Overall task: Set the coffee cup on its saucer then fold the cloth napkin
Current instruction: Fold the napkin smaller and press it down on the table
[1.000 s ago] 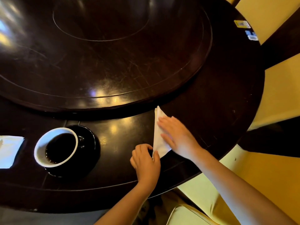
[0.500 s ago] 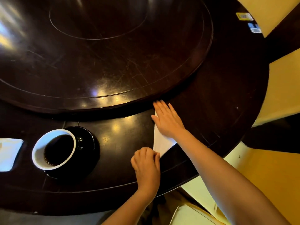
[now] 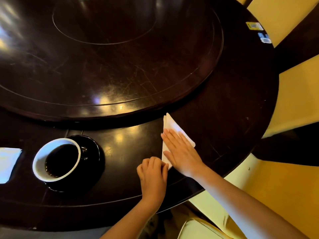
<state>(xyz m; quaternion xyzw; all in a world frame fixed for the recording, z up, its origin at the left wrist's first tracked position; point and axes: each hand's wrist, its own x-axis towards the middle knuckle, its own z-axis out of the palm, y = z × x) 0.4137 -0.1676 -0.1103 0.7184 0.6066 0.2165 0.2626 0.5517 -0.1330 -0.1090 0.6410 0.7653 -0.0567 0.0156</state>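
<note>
You see a dim, warm scene: the dark glossy desk throws back soft glare patches, strongest at its far-left edge. Wide-angle distortion bends the desk's rim, and the white napkin looks slightly overexposed.

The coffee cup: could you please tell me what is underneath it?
A dark saucer sits under the coffee cup; its right rim shows, while its centre is covered by the cup.

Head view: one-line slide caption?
Right hand flattens folded white napkin, left hand pins its near corner; coffee cup sits on saucer.
</note>
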